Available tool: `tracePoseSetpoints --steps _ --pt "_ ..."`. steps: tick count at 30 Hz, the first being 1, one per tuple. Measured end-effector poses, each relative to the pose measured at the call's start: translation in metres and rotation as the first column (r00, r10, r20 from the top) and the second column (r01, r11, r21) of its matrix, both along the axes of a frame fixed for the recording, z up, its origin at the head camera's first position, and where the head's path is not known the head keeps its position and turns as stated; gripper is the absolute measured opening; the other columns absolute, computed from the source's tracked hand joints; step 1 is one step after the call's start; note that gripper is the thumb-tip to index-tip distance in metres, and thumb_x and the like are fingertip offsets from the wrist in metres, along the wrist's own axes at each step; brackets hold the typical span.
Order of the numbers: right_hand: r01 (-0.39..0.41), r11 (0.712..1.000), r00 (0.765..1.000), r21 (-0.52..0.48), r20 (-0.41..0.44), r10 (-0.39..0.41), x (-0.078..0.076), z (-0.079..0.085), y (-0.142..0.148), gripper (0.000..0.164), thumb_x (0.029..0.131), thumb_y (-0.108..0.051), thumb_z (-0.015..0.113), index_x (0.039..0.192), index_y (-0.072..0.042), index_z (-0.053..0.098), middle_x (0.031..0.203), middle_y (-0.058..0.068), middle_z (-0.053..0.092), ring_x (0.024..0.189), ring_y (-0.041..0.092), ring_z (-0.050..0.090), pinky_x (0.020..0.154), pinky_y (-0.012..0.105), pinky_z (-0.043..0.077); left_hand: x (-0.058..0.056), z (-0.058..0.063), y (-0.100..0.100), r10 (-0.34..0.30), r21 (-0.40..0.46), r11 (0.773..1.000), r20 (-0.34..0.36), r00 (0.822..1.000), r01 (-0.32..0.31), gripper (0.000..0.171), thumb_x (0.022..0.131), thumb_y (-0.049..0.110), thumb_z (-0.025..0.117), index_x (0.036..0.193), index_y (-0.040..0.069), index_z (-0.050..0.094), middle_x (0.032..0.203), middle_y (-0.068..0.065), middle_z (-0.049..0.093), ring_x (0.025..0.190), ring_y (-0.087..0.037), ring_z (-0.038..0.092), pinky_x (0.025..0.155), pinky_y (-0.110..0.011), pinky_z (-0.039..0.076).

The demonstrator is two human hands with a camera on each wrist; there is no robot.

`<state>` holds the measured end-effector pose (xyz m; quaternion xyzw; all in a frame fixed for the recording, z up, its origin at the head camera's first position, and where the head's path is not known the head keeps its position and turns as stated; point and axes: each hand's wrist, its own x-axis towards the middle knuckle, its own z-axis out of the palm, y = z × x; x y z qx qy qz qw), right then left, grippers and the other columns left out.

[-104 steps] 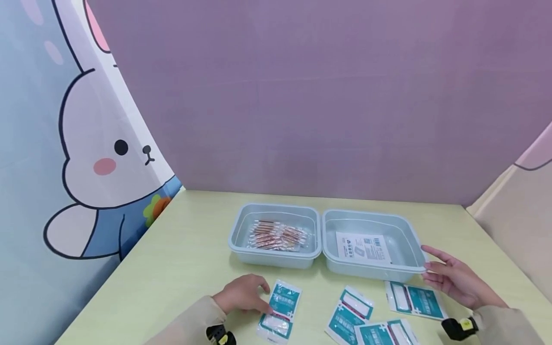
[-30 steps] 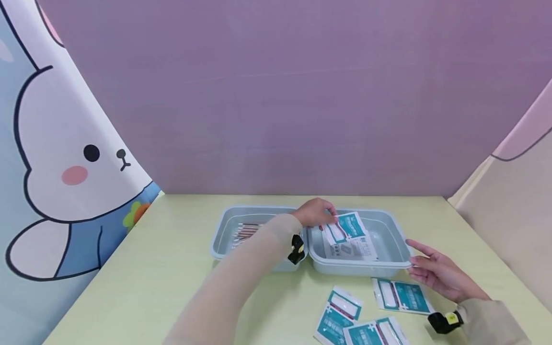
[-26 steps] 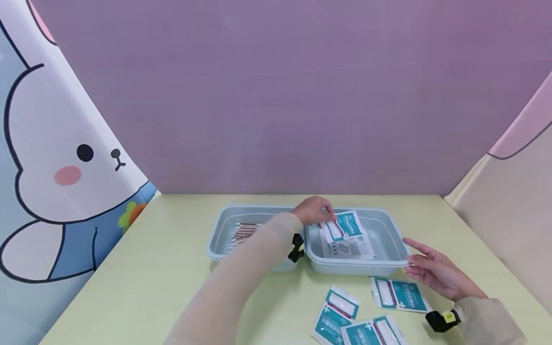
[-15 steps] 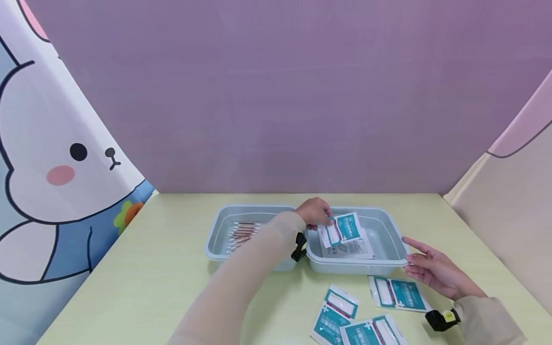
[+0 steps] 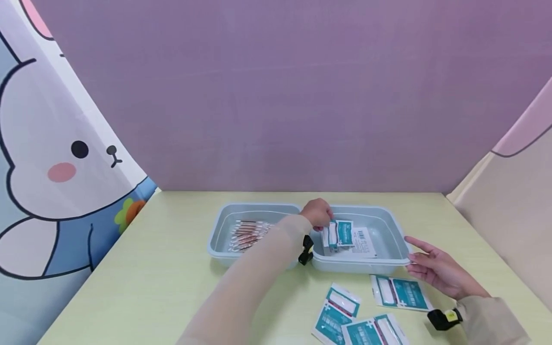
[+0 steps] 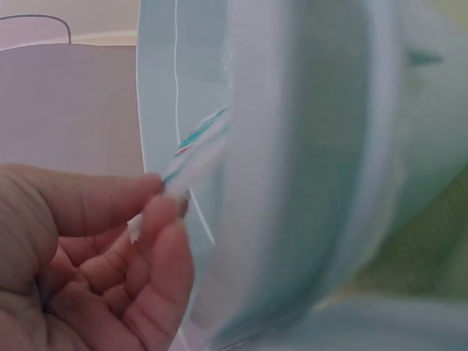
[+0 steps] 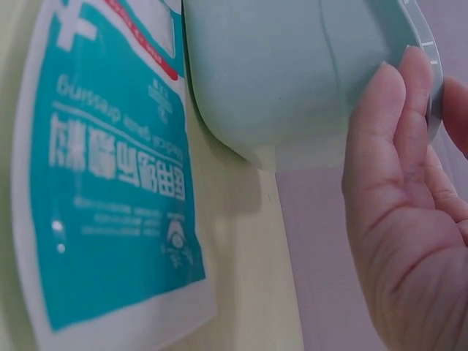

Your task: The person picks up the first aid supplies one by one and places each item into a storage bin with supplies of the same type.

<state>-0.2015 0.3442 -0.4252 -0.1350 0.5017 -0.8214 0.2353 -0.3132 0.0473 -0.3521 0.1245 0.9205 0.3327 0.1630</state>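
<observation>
I pinch the teal and white packet (image 5: 340, 234) by its edge with my left hand (image 5: 316, 213), thumb and finger close together. It is inside the right tub (image 5: 360, 265), just right of the middle of the frame, in front of part of a white paper label (image 5: 365, 242). My right hand (image 5: 444, 273), at the lower right, has mostly straight fingers that touch the end of that tub.

Next to it, near the middle, is the left tub (image 5: 223, 258), with brown-stick swabs (image 5: 247, 235) in it. My left sleeve (image 5: 247, 287) hides some of that tub. Three more packets like mine are on the table (image 5: 129, 287), low in the frame: one packet (image 5: 401, 293) just below my right hand's tub, and a tilted packet (image 5: 334, 316) beside a bottom packet (image 5: 373, 331) that the frame cuts off. A bunny picture (image 5: 39, 129) is at the left.
</observation>
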Motion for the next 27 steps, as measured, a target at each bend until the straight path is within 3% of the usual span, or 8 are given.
tracePoseSetpoints --steps 8,11,14,17,20,23,25,27 --pt "-0.028 0.999 1.000 -0.025 -0.011 0.028 0.001 -0.001 -0.003 0.048 0.101 0.005 0.036 0.124 -0.027 0.064 0.098 0.007 0.069 0.089 0.019 0.069 0.083 0.030 0.052 0.008 0.004 -0.001 -0.041 0.031 0.999 -0.114 0.993 0.045 0.029 0.085 0.010 0.072 0.114 0.011 0.069 0.117 -0.001 0.064 0.107 -0.017 0.057 0.088 -0.030 0.048" --pt "-0.028 0.999 0.999 -0.031 -0.016 0.028 0.000 -0.001 -0.003 0.049 0.101 0.005 0.035 0.124 -0.026 0.064 0.097 0.007 0.069 0.088 0.019 0.070 0.083 0.030 0.052 0.018 0.009 0.001 -0.151 0.094 0.981 -0.160 0.976 0.167 0.025 0.087 0.012 0.070 0.112 0.013 0.069 0.113 0.000 0.065 0.105 -0.014 0.058 0.088 -0.028 0.047" --pt "-0.001 1.000 1.000 -0.008 -0.006 0.001 -0.001 0.001 -0.003 0.048 0.101 0.005 0.036 0.123 -0.027 0.065 0.097 0.007 0.069 0.087 0.020 0.070 0.082 0.031 0.052 0.035 0.012 0.003 -0.338 0.098 0.925 -0.224 0.914 0.366 0.024 0.089 0.013 0.068 0.114 0.014 0.068 0.104 0.002 0.066 0.095 -0.008 0.059 0.081 -0.019 0.047" --pt "0.022 1.000 1.000 0.018 0.006 -0.022 -0.002 0.003 -0.002 0.047 0.101 0.003 0.038 0.120 -0.028 0.067 0.096 0.007 0.069 0.087 0.020 0.070 0.082 0.030 0.052 0.056 0.012 0.005 -0.541 0.036 0.824 -0.246 0.804 0.565 0.024 0.090 0.013 0.068 0.114 0.012 0.068 0.095 0.007 0.065 0.086 -0.002 0.056 0.075 -0.011 0.044" --pt "0.021 0.999 1.000 0.025 0.008 -0.022 -0.001 0.003 -0.002 0.046 0.101 0.003 0.039 0.119 -0.029 0.067 0.095 0.007 0.069 0.087 0.020 0.070 0.082 0.030 0.052 0.077 0.007 0.006 -0.680 -0.035 0.725 -0.200 0.706 0.688 0.025 0.090 0.013 0.067 0.115 0.013 0.067 0.095 0.008 0.066 0.083 0.001 0.055 0.075 -0.010 0.041" --pt "0.016 1.000 1.000 0.024 0.001 -0.016 0.000 0.002 -0.002 0.048 0.101 0.004 0.038 0.120 -0.028 0.067 0.096 0.007 0.068 0.087 0.020 0.070 0.082 0.030 0.052 0.094 -0.002 0.005 -0.737 -0.131 0.676 -0.130 0.664 0.725 0.029 0.089 0.017 0.070 0.117 0.018 0.066 0.100 0.010 0.066 0.086 0.003 0.055 0.076 -0.010 0.040" --pt "0.024 0.999 1.000 0.029 0.000 -0.024 0.001 0.003 -0.001 0.048 0.101 0.004 0.038 0.120 -0.028 0.067 0.096 0.007 0.068 0.087 0.020 0.070 0.082 0.030 0.052 0.101 -0.010 0.003 -0.738 -0.179 0.674 -0.103 0.667 0.717 0.032 0.087 0.018 0.072 0.118 0.019 0.066 0.104 0.010 0.066 0.091 0.002 0.057 0.077 -0.010 0.040" --pt "0.044 0.998 0.999 0.041 0.006 -0.044 0.002 0.003 0.000 0.047 0.101 0.003 0.039 0.120 -0.029 0.067 0.096 0.006 0.068 0.087 0.020 0.070 0.082 0.030 0.052 0.105 -0.019 0.001 -0.716 -0.219 0.692 -0.086 0.692 0.688 0.034 0.085 0.019 0.074 0.119 0.021 0.066 0.110 0.011 0.065 0.096 0.002 0.056 0.080 -0.011 0.040"
